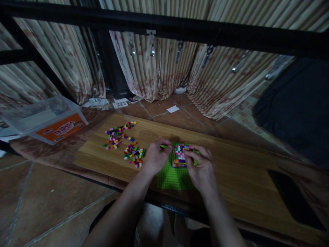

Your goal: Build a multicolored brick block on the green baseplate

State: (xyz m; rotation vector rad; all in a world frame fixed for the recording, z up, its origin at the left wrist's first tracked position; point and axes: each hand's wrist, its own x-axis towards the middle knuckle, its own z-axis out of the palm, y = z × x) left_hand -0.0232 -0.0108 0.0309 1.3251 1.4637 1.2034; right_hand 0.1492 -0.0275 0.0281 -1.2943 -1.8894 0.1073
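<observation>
A block of small multicoloured toy bricks (180, 154) stands on a green studded baseplate (174, 178). My left hand (157, 156) is at the left side of the block, its thumb and fingers closed together; anything in that pinch is too small to make out. On the other side, my right hand (202, 164) has its thumb and forefinger pinched at the block's top right edge. The fingertips hide whatever is between them. Left of my left hand, loose bricks (135, 154) of many colours lie in a pile, with another scattered pile (114, 135) farther back.
The wooden board (236, 168) carries all this. A clear plastic box with an orange label (61, 128) stands at the far left. A dark flat object (295, 199) lies at the right. Striped curtains (159, 68) hang behind, with papers (172, 109) on the tiled floor.
</observation>
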